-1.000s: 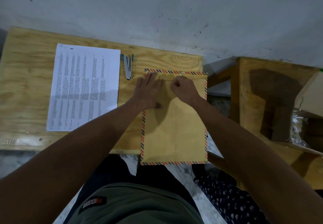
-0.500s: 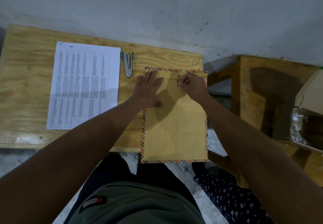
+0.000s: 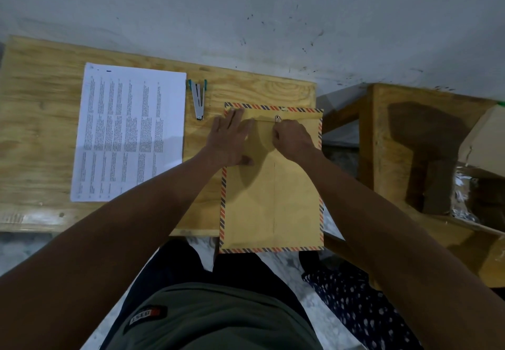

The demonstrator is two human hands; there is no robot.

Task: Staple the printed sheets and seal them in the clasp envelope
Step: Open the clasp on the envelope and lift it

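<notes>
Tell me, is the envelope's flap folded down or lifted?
Folded down: the flap lies flat along the envelope top, the metal clasp showing through it by the right hand.

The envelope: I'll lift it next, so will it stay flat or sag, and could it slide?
The envelope looks thin and flat, and so probably light and bendy. Its near end overhangs the table without drooping, so it has some stiffness. Without the left hand pressing it flat, it may slide.

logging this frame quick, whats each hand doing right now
Left hand: open, pressed flat on the clasp envelope.
Right hand: fingers curled at the metal clasp; an actual pinch cannot be told.
</notes>
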